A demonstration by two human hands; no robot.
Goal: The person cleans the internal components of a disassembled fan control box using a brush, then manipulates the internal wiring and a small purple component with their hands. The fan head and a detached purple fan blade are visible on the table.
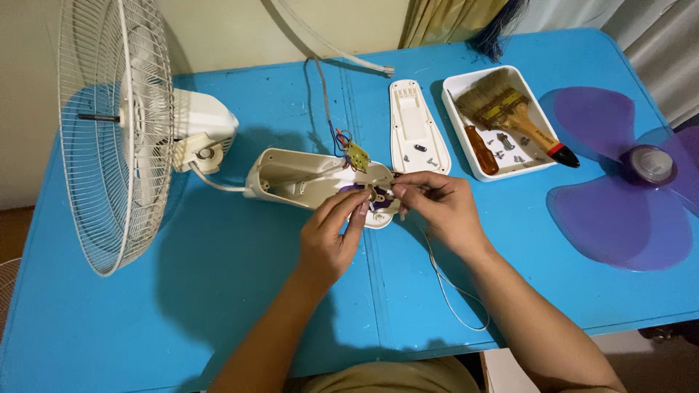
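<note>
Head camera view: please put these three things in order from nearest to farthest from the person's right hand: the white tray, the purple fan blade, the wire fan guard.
Measured from the right hand:
1. White tray, just beyond the hand and to its right, holding a brush and a screwdriver.
2. Purple fan blade, at the table's right end.
3. Wire fan guard, at the far left, past the left hand.

Blue table (218, 291): fan (124, 131), tray (473, 164), blade (619, 189).

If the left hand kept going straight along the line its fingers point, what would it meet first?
The left hand points up and slightly right, its fingertips already at the small purple part in the open cream fan base. Beyond that, probably the wired switch piece, though depth is unclear.
</note>
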